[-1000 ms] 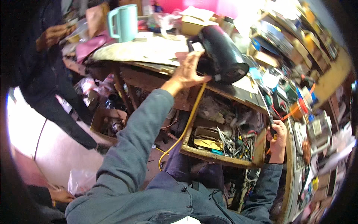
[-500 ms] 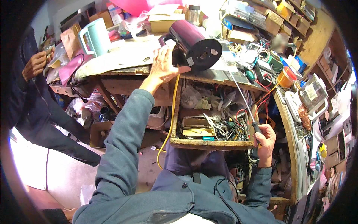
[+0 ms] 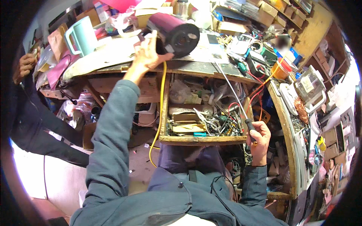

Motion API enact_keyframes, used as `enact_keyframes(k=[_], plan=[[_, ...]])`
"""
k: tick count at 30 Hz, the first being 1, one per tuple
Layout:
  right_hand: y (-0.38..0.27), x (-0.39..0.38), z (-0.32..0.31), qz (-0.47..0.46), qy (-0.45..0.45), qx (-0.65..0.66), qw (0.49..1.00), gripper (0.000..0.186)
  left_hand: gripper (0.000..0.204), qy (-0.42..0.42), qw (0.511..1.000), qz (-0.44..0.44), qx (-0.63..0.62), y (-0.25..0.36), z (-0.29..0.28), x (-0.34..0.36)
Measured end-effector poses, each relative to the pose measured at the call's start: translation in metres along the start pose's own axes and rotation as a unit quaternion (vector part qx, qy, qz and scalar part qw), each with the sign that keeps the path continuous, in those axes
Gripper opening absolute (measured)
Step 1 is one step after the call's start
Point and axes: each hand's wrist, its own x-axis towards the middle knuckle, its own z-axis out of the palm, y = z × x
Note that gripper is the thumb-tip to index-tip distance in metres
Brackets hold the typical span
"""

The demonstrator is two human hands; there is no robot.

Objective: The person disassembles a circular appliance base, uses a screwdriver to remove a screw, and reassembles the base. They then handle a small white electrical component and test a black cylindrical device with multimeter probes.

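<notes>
A dark purple kettle (image 3: 166, 23) lies tipped over on the workbench, its round black base (image 3: 182, 40) facing me. My left hand (image 3: 148, 54) holds it at the handle side, thumb by the rim of the base and fingers spread up along it. Part of that grip is hidden. In my right hand (image 3: 260, 138) is a long screwdriver (image 3: 233, 88), its dark handle in my closed fingers and thin shaft slanting up over the drawer toward the bench edge. The tip is apart from the kettle.
An open wooden drawer (image 3: 203, 141) full of tools juts out below the bench. A yellow cable (image 3: 162, 109) hangs at its left. A light blue jug (image 3: 83, 37) stands back left; a red-lidded tub (image 3: 283, 68) is at right. Another person's hand (image 3: 27, 64) shows far left.
The whole scene has shifted left and slightly up in the picture as the view moved. Both hands keep their grips on the kettle and the screwdriver.
</notes>
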Motion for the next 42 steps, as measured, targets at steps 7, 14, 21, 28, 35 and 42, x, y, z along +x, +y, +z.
enact_keyframes(k=[7,14,21,28,35,42], plan=[[-0.004,-0.018,-0.025,0.003,-0.017,0.014,1.0,0.028,0.126,0.012,0.996,-0.013,-0.088,-0.017,-0.003,0.011],[0.01,-0.014,0.01,-0.009,-0.078,0.075,0.994,0.034,0.124,0.044,0.992,0.014,-0.116,-0.003,-0.003,0.005],[0.018,0.004,0.043,-0.011,-0.115,0.067,0.991,0.032,0.124,0.037,0.992,0.007,-0.121,-0.007,0.001,0.001],[0.022,0.01,0.048,-0.009,-0.118,0.062,0.991,0.033,0.126,0.023,0.994,-0.01,-0.109,-0.003,0.001,-0.003],[0.001,0.007,0.054,0.039,-0.105,0.082,0.99,0.032,0.125,0.042,0.994,0.005,-0.097,-0.007,0.007,-0.003],[-0.062,0.039,0.037,0.292,-0.224,0.199,0.908,0.047,0.122,0.066,0.99,0.026,-0.121,-0.009,0.015,-0.004]])
